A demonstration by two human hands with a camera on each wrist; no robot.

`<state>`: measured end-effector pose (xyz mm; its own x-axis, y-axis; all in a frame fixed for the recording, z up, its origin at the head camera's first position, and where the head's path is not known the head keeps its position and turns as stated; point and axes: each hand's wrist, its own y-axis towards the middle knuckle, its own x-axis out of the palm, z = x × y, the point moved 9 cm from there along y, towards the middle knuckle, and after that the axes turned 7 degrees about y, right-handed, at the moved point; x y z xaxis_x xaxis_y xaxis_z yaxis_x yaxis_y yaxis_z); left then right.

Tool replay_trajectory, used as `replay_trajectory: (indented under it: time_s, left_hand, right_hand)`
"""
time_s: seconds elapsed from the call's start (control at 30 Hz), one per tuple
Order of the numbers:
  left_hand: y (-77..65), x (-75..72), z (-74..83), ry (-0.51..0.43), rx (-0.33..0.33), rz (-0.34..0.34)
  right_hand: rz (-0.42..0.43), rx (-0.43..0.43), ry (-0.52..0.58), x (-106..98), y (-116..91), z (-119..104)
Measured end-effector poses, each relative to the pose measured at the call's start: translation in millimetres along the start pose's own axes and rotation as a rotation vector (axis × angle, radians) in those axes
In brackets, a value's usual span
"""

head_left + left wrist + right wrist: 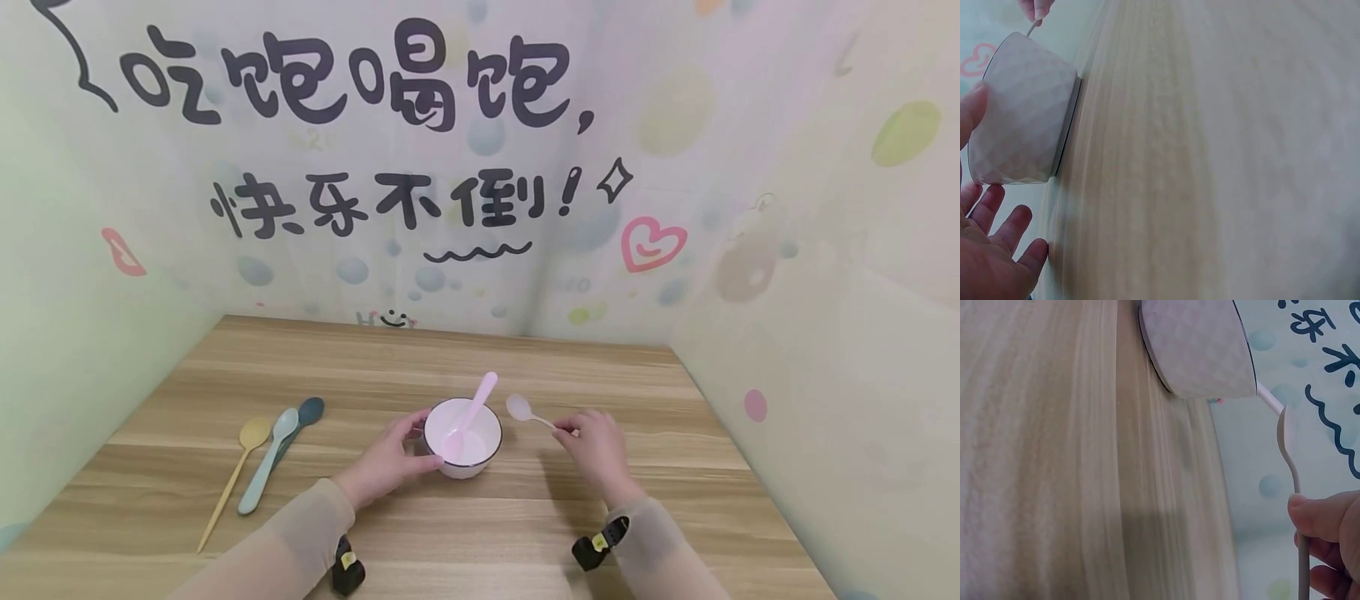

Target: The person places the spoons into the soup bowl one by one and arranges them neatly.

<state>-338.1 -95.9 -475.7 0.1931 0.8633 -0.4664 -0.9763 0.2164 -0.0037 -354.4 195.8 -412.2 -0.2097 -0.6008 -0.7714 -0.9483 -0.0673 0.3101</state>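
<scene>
My left hand (pixel 384 463) holds a white bowl (pixel 463 472) with a dark rim, thumb at the near side and fingers along its left. A pink spoon (pixel 480 398) leans inside, its handle sticking up past the far rim. Faceted sides of the bowl (pixel 1022 112) show in the left wrist view, the lower fingers spread beside it. To the right of the bowl, my right hand (pixel 597 447) pinches the handle of a whitish spoon (pixel 519 407) between thumb and fingers. The spoon's head (pixel 1286 431) points toward the bowl, raised above the table in the right wrist view.
On the left of the wooden table (pixel 420 550) lie a yellow spoon (pixel 254 433), a light blue spoon (pixel 261 477) and a dark blue spoon (pixel 311 410), the blue ones overlapping. A printed backdrop (pixel 480 292) rises behind, with side walls left and right.
</scene>
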Motion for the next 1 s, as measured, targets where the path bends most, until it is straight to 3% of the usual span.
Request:
replay_trajectory:
  time_s: [1.0]
  left_hand:
    - [0.6, 0.8, -0.5, 0.019, 0.0, -0.006]
  right_hand:
    - [-0.104, -0.317, -0.204, 10, 21, -52]
